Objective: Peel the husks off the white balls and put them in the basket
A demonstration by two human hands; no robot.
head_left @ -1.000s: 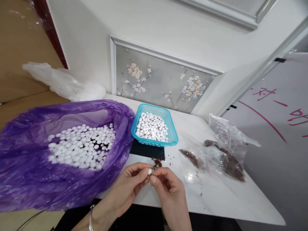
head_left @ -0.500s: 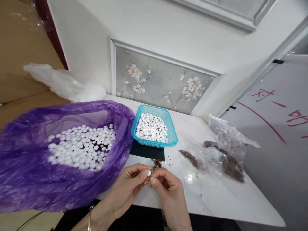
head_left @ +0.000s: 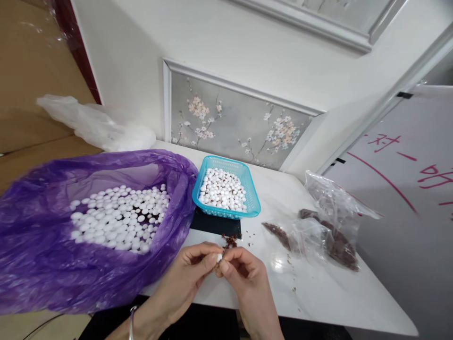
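Thumb and fingers of my left hand point(head_left: 193, 271) pinch a small white ball point(head_left: 219, 257). My right hand point(head_left: 247, 278) is closed in a pinch right beside it, its fingertips meeting the left ones; what sits between them is hidden. A pile of reddish-brown flakes point(head_left: 230, 241) lies on the table just beyond my fingertips. Behind that, a blue plastic basket point(head_left: 253, 200) holds many white balls mixed with brown bits. On the left, an open purple plastic bag point(head_left: 31, 226) contains a large heap of similar white balls.
Clear zip bags with brown material point(head_left: 341, 248) lie on the white table point(head_left: 318, 297) at right. A black flat piece point(head_left: 212, 225) sits partly under the basket. A crumpled white bag point(head_left: 95, 125) rests at the back left, and a whiteboard point(head_left: 406, 198) stands at right.
Both hands keep nearly the same pose at the white ball, with only a slight shift of the fingertips. The camera view has moved a little.
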